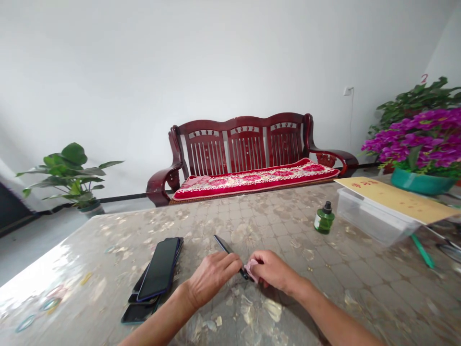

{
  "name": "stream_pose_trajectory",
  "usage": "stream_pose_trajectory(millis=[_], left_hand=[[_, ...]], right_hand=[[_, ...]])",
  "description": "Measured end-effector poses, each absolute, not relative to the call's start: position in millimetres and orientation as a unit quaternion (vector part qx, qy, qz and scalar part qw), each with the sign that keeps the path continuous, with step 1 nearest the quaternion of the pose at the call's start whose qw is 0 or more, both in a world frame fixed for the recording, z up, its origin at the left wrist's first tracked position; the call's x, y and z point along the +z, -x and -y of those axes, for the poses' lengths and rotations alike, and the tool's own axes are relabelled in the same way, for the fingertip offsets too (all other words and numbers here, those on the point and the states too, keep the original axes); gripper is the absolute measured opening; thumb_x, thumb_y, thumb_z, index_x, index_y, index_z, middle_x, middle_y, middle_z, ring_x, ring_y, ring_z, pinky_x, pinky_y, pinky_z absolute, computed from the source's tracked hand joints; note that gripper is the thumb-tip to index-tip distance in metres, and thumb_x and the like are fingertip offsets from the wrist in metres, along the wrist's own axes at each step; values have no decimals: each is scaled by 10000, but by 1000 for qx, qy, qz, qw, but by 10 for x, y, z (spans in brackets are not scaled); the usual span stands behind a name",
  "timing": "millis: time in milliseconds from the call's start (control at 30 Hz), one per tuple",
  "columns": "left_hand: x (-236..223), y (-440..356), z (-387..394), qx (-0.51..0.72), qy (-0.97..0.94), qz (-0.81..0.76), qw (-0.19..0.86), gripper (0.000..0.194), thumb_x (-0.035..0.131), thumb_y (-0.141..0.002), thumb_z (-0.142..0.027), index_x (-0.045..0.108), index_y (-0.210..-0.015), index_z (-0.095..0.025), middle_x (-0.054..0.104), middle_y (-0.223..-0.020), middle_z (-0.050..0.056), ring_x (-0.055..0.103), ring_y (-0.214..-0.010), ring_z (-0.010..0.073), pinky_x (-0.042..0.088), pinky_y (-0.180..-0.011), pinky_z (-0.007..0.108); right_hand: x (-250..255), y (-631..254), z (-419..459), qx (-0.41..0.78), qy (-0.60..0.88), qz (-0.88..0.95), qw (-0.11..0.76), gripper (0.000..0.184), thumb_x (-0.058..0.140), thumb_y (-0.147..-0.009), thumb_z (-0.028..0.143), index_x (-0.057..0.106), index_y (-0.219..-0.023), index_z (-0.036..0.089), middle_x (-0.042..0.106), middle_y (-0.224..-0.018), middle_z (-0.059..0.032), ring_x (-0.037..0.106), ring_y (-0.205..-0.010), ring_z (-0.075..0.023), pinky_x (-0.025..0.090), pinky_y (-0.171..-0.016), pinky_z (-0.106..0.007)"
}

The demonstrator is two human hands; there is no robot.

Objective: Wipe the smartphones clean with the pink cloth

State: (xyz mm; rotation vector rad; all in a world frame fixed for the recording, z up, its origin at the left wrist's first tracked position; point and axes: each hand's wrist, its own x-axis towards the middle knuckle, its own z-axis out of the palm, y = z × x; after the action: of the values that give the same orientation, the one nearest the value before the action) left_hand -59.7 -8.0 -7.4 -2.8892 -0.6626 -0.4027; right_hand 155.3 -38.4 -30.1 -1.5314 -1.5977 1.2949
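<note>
My left hand [212, 276] grips the near end of a thin dark phone [225, 246] held on edge above the table [288, 216]. Its fingers are closed round it. My right hand [272, 270] pinches a small pink cloth [251, 267] against the near end of that phone. A stack of several dark phones [158, 274] lies flat to the left of my left hand.
A small green bottle [324, 218] stands to the right. Farther right, a clear plastic box [374, 218] carries a yellow envelope [396, 199], with a green pen [423, 251] beside it. Purple flowers [421, 139] sit in a pot. Beyond the table stands a red wooden bench [248, 163].
</note>
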Motion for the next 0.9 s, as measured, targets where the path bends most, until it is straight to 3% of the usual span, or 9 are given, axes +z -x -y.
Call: stream_pose_trajectory(millis=[233, 433, 600, 700, 767, 833, 900], left_hand=[[-58, 551, 214, -199, 945, 259, -21, 184, 401, -1000, -163, 577, -1023, -213, 643, -1100, 47, 612, -1069, 174, 491, -938, 292], [-172, 383, 311, -269, 851, 432, -133, 45, 534, -903, -229, 578, -896, -222, 605, -982, 39, 620, -909, 190, 515, -824, 312], [-319, 323, 198, -333, 793, 467, -204, 338, 491, -769, -90, 586, -1068, -216, 597, -1078, 62, 622, -961, 193, 509, -874, 328], [-293, 325, 93, -329, 750, 506, -271, 530, 521, -723, -90, 537, -1237, -218, 628, -1114, 55, 642, -829, 162, 526, -784, 297], [-227, 341, 29, -312, 732, 512, -324, 564, 524, -733, -100, 500, -1285, -212, 674, -1020, 28, 651, -745, 142, 521, -712, 260], [-140, 365, -13, -303, 741, 499, -333, 561, 514, -746, -96, 483, -1294, -211, 696, -910, 1, 667, -754, 149, 512, -709, 255], [-52, 384, -21, -296, 769, 484, -294, 554, 514, -746, -78, 490, -1280, -226, 701, -866, -15, 675, -796, 162, 500, -744, 273]], right_hand=[[-350, -1466, 415, 497, 566, 591, 289, 120, 515, -790, 292, 577, -810, 191, 560, -600, 44, 484, -431, -94, 358, -374, -175], [-405, -1352, 452, 487, 574, 591, 289, 115, 518, -811, 256, 599, -851, 185, 598, -626, 34, 493, -415, -86, 347, -366, -165], [-460, -1313, 449, 478, 565, 601, 302, 98, 552, -770, 215, 617, -834, 178, 594, -631, 36, 504, -443, -81, 341, -386, -158], [-445, -1313, 455, 512, 556, 582, 301, 116, 554, -749, 215, 614, -842, 179, 592, -623, 36, 496, -446, -90, 352, -398, -174], [-389, -1348, 440, 553, 543, 553, 305, 141, 558, -738, 228, 608, -860, 179, 583, -617, 39, 488, -449, -98, 366, -411, -190], [-300, -1431, 397, 549, 524, 544, 359, 123, 551, -763, 268, 596, -831, 176, 577, -622, 32, 503, -494, -108, 397, -462, -207], [-199, -1547, 333, 462, 521, 556, 453, 155, 528, -816, 318, 592, -791, 179, 584, -648, 12, 536, -578, -127, 431, -554, -231]])
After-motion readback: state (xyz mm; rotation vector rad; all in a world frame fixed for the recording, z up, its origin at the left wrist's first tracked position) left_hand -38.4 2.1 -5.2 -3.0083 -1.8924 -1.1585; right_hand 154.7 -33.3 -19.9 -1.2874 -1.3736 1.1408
